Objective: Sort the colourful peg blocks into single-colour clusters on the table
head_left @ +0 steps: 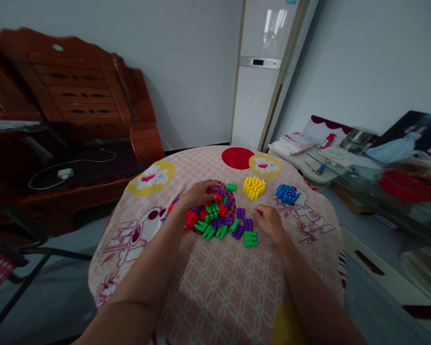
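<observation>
A mixed pile of red, green and purple plastic toy pieces (212,209) lies in the middle of the cloth-covered round table (215,292). My left hand (200,193) is over the pile's far left side, its fingers bent around a red toy piece (217,197). Right of the pile, my right hand (269,220) hovers low with fingers drawn together; whatever they may hold is hidden. Close to it lie purple pieces (240,212) and a joined green block (251,239). Beyond it stand a tight yellow cluster (254,188) and a blue cluster (288,193).
A small green block (231,186) sits behind the pile. To the right, a glass-topped stand (366,187) carries papers, a metal pot (358,139) and a red basket (409,186). A wooden bench (82,91) is at the left, and a tall white cabinet-like unit (256,100) stands behind.
</observation>
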Motion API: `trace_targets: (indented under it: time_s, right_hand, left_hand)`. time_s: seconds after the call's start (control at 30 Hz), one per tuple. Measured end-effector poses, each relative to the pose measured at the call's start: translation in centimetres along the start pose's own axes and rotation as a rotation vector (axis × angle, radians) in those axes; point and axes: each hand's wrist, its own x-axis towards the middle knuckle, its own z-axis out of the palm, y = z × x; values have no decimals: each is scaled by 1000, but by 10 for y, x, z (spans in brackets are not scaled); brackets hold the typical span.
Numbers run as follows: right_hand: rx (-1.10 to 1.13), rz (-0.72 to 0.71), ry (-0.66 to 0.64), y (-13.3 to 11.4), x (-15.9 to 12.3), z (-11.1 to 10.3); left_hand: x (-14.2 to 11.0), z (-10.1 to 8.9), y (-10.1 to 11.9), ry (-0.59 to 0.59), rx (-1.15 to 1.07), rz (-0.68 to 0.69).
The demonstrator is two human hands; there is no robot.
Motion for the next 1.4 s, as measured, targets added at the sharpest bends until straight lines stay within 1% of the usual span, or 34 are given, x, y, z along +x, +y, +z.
trace_targets:
  time_s: [0.07,0.17,0.27,0.3,0.43,0.53,0.63,0.73,0.87,0.93,1.0,1.07,1.13,1.2,1.3,1.4]
  right_hand:
    - [12,4,-2,-1,0,-1]
    - [32,13,-2,-2,0,-2]
    - [45,14,-6,-2,0,-2]
    - [47,12,-7,-2,-1,-2]
    - [43,5,-9,-1,-1,-2]
    - [44,4,-13,-1,-1,-3]
    - [49,11,-21,-3,-1,-5]
    - [52,16,-22,-5,-2,-7]
    - [73,16,9,-5,-2,-6]
    - [110,21,37,-6,-2,-6]
    - [193,27,68,-8,-3,-7]
    - [340,44,76,-15,-3,-9]
    - [533,88,44,-23,-5,-10]
    - [712,139,-14,-32,-7,-9]
    - [866,174,-71,-40,-8,-7]
    - [910,201,-50,-38,-7,-5]
  left_hand:
    - [-5,-1,5,50,-55,-12]
    - [-8,-3,12,139,-102,5]
    - [-9,-5,19,199,-4,-5]
    - [-9,-6,22,184,55,-20]
    - [-14,-2,34,41,316,-57]
    - [-16,3,38,-10,501,-91]
    - [-17,7,38,-74,574,-132]
    - [-17,7,37,-86,572,-142]
    - [-17,-1,32,-125,484,-97]
    - [-17,-7,29,-108,394,-70]
    - [-17,-11,30,-64,250,-22]
    - [-16,-10,35,-27,50,37]
    - [-13,-1,44,-15,-171,98]
    - [-9,16,54,-21,-332,132]
    - [-3,46,65,2,-388,149]
    - [-2,67,71,56,-395,127]
